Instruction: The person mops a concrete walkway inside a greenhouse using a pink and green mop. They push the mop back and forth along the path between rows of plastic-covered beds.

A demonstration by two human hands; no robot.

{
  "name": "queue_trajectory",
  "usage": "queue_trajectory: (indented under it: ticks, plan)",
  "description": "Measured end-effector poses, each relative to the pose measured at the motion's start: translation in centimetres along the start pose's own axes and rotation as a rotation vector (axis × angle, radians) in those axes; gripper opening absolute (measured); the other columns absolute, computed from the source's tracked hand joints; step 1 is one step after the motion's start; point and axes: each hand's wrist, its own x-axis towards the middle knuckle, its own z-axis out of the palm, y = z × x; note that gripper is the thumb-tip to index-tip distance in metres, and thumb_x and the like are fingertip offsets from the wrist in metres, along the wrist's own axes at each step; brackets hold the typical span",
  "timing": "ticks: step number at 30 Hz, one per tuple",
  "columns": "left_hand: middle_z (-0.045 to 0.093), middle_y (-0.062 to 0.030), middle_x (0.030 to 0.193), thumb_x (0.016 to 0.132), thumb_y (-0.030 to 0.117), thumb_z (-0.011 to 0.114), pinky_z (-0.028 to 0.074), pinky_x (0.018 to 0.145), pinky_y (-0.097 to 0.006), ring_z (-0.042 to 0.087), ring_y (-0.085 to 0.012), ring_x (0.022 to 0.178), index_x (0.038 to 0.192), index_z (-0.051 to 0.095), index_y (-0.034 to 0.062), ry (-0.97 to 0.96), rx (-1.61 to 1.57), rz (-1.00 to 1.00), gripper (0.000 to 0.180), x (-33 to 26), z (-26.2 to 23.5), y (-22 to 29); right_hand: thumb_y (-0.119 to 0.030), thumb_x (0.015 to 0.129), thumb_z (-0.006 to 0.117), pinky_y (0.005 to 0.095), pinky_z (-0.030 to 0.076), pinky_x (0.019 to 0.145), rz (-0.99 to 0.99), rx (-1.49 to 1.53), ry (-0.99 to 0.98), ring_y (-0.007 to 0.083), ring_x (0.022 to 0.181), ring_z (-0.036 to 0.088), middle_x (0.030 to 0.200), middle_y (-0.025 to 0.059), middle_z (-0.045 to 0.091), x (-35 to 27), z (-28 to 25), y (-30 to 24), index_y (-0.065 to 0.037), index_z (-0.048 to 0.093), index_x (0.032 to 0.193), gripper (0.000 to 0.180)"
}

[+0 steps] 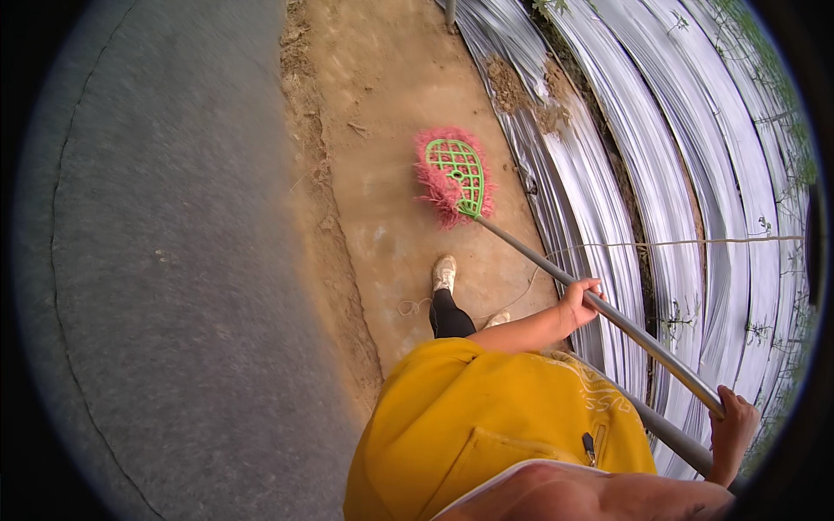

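With your left hand (pixel 580 301) clamped midway on the metal handle (pixel 599 308) and your right hand (pixel 732 425) gripping its upper end, keep the pink broom head (pixel 453 176) flat on the dirt path (pixel 391 104) beside the silver sheeting (pixel 608 174), using short, even strokes.

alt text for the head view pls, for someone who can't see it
Seen from above, a person in a yellow top holds a broom's long metal handle in both hands, left hand farther down it, right hand near its upper end. Its pink bristle head with green frame rests on a dirt path beside silver plastic sheeting.
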Motion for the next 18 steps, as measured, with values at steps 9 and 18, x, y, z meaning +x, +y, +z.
queue_trajectory:
  ticks: [9, 18]
  plan:
    - [0.043, -0.0052, 0.056, 0.072, 0.004, 0.057, 0.043, 0.056, -0.033, 0.044, -0.0205, 0.053, 0.062, 0.042, 0.0074, 0.336, -0.086, 0.285, 0.018, -8.2, -12.7, 11.3, -0.015, 0.060, 0.070, 0.0343, 0.042, 0.053, -0.323, 0.196, -0.251, 0.0231, 0.055, 0.056, 0.061, 0.0049, 0.058, 3.7, 9.2, -8.5, -0.014, 0.061, 0.087, 0.029]
    - [0.046, -0.0068, 0.057, 0.073, 0.005, 0.057, 0.043, 0.059, -0.032, 0.046, -0.0218, 0.056, 0.062, 0.045, 0.0053, 0.016, -0.013, 0.214, 0.017, -6.4, -2.5, 7.7, -0.004, 0.055, 0.072, 0.0347, 0.044, 0.056, -0.095, 0.035, -0.044, 0.0253, 0.057, 0.056, 0.066, 0.0090, 0.059, 2.4, 2.0, -4.5, -0.006, 0.061, 0.088, 0.034]
